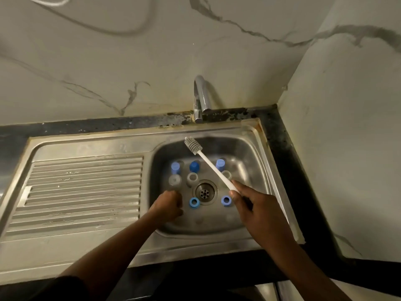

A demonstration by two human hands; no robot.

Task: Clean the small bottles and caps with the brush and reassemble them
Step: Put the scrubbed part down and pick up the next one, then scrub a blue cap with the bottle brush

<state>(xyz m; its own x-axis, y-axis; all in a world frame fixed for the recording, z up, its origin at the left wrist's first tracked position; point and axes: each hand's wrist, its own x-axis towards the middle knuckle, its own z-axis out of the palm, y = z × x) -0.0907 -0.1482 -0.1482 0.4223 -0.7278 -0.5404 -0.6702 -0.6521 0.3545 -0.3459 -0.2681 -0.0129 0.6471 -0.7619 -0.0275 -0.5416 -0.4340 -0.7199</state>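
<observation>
In the steel sink basin (pixel 249 153), three blue caps (pixel 194 166) stand in a back row, with three clear small bottles (pixel 192 178) just in front of them. Two blue ring-shaped caps (pixel 194 202) lie near the front, on either side of the drain (pixel 205 191). My right hand (pixel 251 205) grips the white handle of the bottle brush (pixel 213 166), whose grey bristle head points up toward the tap. My left hand (pixel 168 205) reaches down at the basin's front left with its fingers curled; anything under them is hidden.
A chrome tap (pixel 200 98) rises behind the basin. A ribbed steel draining board (pixel 82 192) lies to the left. Marble walls close in behind and on the right, with a dark counter edge (pixel 282 170) along the right side.
</observation>
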